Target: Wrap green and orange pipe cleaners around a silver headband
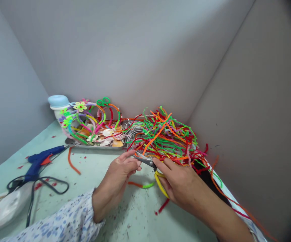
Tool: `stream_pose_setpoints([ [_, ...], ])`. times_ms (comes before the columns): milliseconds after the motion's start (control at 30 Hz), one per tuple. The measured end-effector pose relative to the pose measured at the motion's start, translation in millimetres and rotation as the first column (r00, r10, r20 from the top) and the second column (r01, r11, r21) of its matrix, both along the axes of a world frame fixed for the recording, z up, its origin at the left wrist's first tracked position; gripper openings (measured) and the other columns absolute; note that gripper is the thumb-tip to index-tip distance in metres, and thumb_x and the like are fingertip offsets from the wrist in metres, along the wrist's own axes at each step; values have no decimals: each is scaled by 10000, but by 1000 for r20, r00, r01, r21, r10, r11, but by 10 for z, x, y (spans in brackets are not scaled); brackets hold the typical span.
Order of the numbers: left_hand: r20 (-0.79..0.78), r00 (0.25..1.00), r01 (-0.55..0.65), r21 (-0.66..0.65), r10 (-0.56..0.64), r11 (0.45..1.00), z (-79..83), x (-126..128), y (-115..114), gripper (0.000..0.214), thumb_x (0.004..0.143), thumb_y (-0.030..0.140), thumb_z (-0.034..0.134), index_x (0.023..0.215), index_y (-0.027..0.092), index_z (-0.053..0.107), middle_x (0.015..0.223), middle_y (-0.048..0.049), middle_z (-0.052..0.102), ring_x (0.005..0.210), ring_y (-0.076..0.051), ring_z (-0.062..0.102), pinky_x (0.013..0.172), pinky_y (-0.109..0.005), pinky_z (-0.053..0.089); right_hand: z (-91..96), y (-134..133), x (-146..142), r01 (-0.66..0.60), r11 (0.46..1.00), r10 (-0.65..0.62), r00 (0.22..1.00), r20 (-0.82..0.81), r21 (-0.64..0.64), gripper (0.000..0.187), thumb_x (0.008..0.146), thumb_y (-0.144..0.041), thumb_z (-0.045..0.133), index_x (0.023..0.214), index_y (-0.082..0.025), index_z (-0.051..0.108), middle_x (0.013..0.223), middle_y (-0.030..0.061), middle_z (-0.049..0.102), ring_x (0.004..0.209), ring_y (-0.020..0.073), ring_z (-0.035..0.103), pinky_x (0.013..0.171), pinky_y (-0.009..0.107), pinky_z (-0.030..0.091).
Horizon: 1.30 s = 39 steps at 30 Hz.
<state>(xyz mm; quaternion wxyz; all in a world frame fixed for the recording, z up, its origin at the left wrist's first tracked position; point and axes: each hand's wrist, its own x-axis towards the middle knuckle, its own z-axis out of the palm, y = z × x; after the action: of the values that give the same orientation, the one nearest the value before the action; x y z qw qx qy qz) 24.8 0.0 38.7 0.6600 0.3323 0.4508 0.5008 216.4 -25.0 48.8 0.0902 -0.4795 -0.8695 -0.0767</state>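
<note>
My right hand (177, 178) is wrapped round a pair of scissors (158, 181) with yellow handles and dark blades, which point left. Close to the blade tips, my left hand (121, 173) has its thumb and fingers pinched together. What it holds is too small to name; a bit of orange shows by the fingertips. Just beyond both hands lies a big tangled heap of coloured pipe cleaners (165, 134). Below the blades, a short orange and green pipe cleaner piece (141, 185) rests on the table, and a red piece (163, 205) lies nearer me.
A metal tray (95, 147) of shells (107, 133) stands at the back, with pipe-cleaner-wrapped headbands (102, 112) on it. Behind its left end is a white bottle with a blue lid (59, 101). A blue glue gun (38, 161), its cord and a white packet (6, 208) lie left.
</note>
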Motion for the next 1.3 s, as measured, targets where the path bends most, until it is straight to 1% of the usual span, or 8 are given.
stream_pose_setpoints([
  [133, -28, 1000, 2, -5, -2, 1000, -5, -3, -3, 562, 680, 139, 689, 1216, 122, 522, 727, -10, 684, 664, -118, 593, 692, -238, 428, 3, -10, 12, -6, 1000, 6, 1000, -9, 3, 468, 863, -140, 483, 1328, -192, 466, 1017, 82, 634, 763, 205, 645, 611, 296, 492],
  [300, -21, 1000, 5, -7, -5, 1000, -30, -12, -1, 550, 704, 130, 687, 1226, 131, 513, 755, -12, 682, 662, -110, 590, 695, -239, 436, -12, -5, 19, -5, 1000, 4, 999, -34, -21, 469, 866, -143, 486, 1330, -206, 454, 1039, 78, 635, 793, 208, 650, 651, 306, 502],
  [567, 17, 1000, 1, -12, -1, 1000, -45, -14, 28, 535, 697, 131, 721, 1200, 125, 541, 790, -30, 694, 655, -108, 608, 677, -225, 457, -5, 7, 27, -15, 998, 13, 999, -34, -56, 495, 865, -135, 491, 1355, -187, 442, 1068, 90, 640, 795, 219, 663, 662, 332, 519],
  [733, 18, 1000, -3, -18, 3, 1000, -76, -23, 28, 537, 683, 137, 737, 1186, 134, 550, 795, -27, 701, 634, -99, 607, 657, -219, 453, 18, 0, 14, -2, 995, -4, 998, -58, -101, 463, 872, -143, 477, 1333, -186, 463, 1064, 91, 639, 802, 216, 665, 671, 333, 523],
  [933, -27, 1000, -4, -7, 4, 1000, -78, -15, 30, 523, 686, 153, 717, 1186, 134, 563, 752, -17, 698, 643, -110, 611, 669, -228, 446, 59, -19, -8, 24, 989, -43, 990, -133, -146, 461, 828, -151, 490, 1285, -207, 466, 1115, 86, 609, 905, 229, 643, 729, 341, 515],
  [1067, -66, 998, 12, 11, -11, 1000, -92, -13, 23, 537, 697, 156, 696, 1211, 125, 545, 742, -21, 689, 672, -123, 605, 685, -239, 440, 49, -25, -18, 45, 988, -63, 991, -115, -150, 467, 827, -183, 494, 1288, -238, 447, 1101, 69, 607, 872, 234, 642, 708, 345, 506],
  [1167, -76, 997, 8, 15, -7, 1000, -102, -12, 15, 549, 690, 155, 696, 1216, 120, 540, 749, -22, 681, 680, -127, 597, 691, -244, 435, 19, -21, -30, 47, 990, -62, 993, -104, -134, 441, 843, -203, 473, 1283, -231, 446, 1100, 72, 608, 857, 248, 646, 693, 364, 504],
  [1300, -95, 995, 13, 23, -11, 1000, -106, -12, 3, 560, 688, 166, 696, 1224, 124, 539, 759, -31, 688, 690, -135, 599, 690, -247, 425, -5, -13, -39, 42, 990, -59, 991, -121, -137, 444, 837, -200, 478, 1281, -218, 452, 1096, 79, 611, 900, 254, 643, 711, 358, 499],
])
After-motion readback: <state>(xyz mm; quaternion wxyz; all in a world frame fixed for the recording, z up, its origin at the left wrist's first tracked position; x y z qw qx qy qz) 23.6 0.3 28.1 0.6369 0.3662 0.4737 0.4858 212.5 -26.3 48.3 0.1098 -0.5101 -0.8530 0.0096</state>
